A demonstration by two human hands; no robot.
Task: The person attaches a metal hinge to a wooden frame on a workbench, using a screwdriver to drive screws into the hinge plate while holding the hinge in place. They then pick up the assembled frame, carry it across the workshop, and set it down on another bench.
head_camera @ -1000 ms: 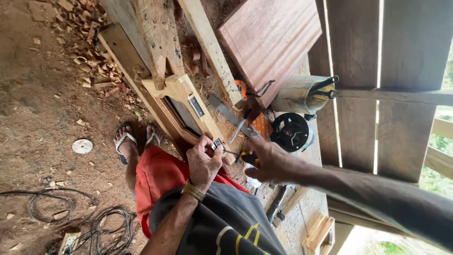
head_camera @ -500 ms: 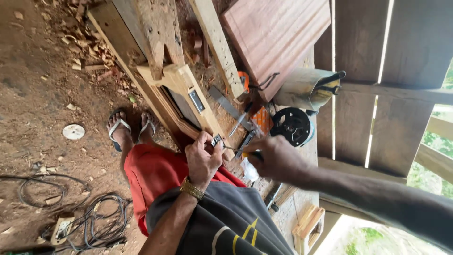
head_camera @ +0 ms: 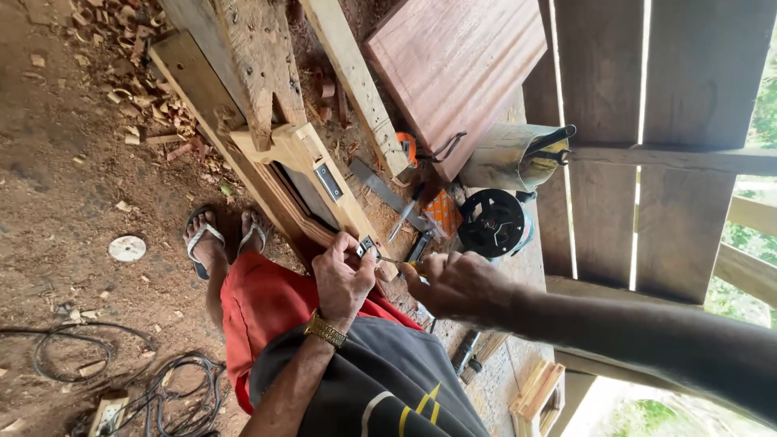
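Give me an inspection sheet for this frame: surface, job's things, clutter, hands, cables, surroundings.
Surface: wooden workbench, dusty, partly covered.
Job's things: small metal fitting held against pale wooden frame; thin tool pointed at it.
Clutter: reddish board, metal can, black reel, orange box, metal strip.
Hands: left hand pinches the fitting; right hand grips the tool.
Cables: black cable coils on the dirt floor.
Surroundings: wood shavings, white disc, plank wall, sandalled feet.
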